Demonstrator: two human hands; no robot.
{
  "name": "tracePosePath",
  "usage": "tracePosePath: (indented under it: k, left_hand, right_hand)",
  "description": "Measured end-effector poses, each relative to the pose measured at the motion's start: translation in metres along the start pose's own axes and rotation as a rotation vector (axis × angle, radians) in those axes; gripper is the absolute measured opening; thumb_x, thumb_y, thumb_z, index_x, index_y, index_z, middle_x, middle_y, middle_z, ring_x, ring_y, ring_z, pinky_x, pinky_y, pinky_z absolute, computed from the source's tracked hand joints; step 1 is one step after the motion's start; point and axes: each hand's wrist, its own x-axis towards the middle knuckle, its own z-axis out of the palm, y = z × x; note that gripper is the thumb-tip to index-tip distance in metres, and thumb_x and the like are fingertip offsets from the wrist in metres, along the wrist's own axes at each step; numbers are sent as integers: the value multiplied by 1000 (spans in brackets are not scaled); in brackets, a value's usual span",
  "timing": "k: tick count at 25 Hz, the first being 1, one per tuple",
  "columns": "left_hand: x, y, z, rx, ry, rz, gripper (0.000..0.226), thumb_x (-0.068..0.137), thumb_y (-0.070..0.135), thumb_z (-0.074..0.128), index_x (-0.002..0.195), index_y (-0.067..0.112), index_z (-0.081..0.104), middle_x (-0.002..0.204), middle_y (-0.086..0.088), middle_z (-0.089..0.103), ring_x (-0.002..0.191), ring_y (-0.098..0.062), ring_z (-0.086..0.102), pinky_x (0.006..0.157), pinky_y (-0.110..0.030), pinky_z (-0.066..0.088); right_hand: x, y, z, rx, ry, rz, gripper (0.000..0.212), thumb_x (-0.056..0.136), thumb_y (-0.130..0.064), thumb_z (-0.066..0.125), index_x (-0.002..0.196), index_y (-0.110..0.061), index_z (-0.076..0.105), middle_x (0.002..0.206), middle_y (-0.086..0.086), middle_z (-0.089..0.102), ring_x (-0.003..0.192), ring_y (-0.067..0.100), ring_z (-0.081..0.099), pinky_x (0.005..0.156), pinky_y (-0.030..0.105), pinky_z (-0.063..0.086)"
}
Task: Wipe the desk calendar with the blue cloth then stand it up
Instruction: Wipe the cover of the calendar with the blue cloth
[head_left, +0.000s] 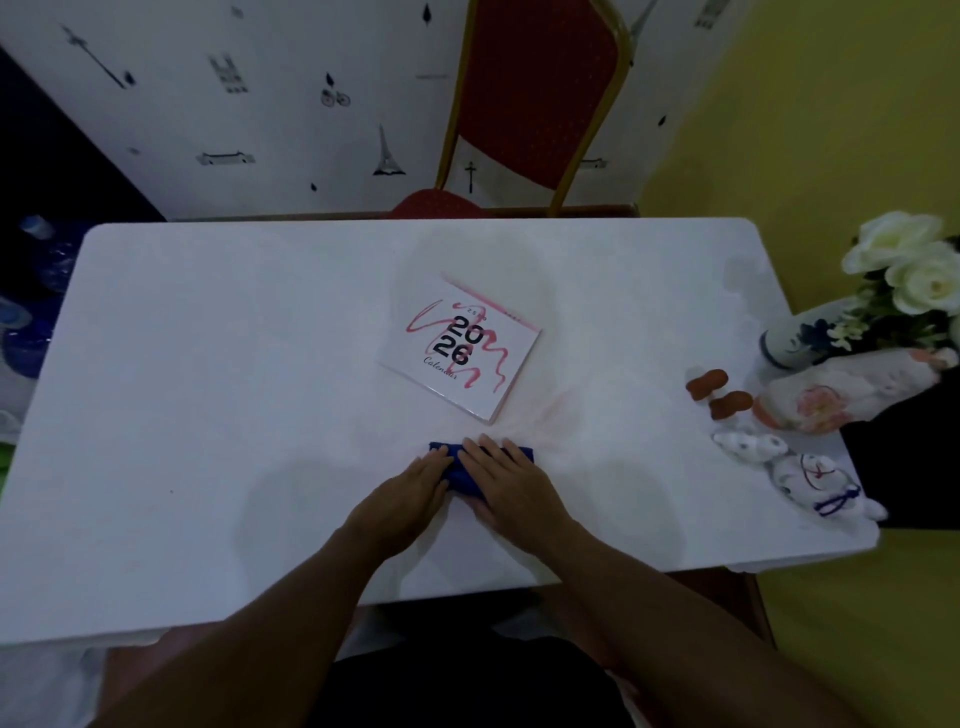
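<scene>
Blue cloth (462, 464) lies bunched under both flat, open hands, left (410, 493) and right (511, 480), neither gripping. Just beyond the fingertips the calendar (462, 345) lies flat on the tabletop (234, 364), seemingly unwiped; next, carry cloth onto it.

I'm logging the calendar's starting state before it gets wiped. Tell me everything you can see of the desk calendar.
The desk calendar lies flat on the white table, cover up and turned at an angle. The cover is white, looks like glossy card, and bears bold black "2026", a script "Calendar" and looping pink-red strokes; a pink band runs along its far edge. Its near edge shows some thickness. Nothing touches it: the blue cloth and both hands lie just nearer, apart from it.
</scene>
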Motion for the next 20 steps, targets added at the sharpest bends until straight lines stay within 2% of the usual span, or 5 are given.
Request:
tracePosePath:
  k: [4,8,12,16,20]
  left_hand:
    - [0,-6,-11,-249,71,-106,66,107,53,34,165,24,21,172,2,27,157,-15,31,123,-26,24]
    - [17,-21,-37,-195,170,-148,64,108,54,23,165,25,21,174,3,22,160,-11,20,123,-23,12]
    - [43,-38,-60,-123,195,-164,65,109,52,22,166,22,14,176,1,15,162,-13,12,125,-27,7]
    - [66,-55,-76,-10,191,-129,66,111,45,23,167,14,9,177,-5,5,164,-19,2,130,-35,4]
    - [77,-70,-80,73,198,-113,68,110,44,20,166,9,2,176,-10,-6,163,-24,-7,132,-41,3]
  right_hand:
    - [3,2,-1,90,13,-104,60,86,-13,80,142,-5,59,144,13,61,134,29,58,113,45,46]
    - [6,7,-10,393,-7,-12,56,98,-8,64,151,-4,46,151,15,53,138,29,54,118,39,41]
    - [24,14,-40,493,141,84,45,98,-9,59,143,1,55,127,20,70,104,31,73,99,24,51]
    - [68,28,-69,597,327,229,45,96,-3,53,141,0,58,114,17,75,81,15,66,84,6,46]
    - [129,52,-92,589,408,419,47,97,-1,51,144,-9,57,111,12,76,85,21,70,78,30,57]
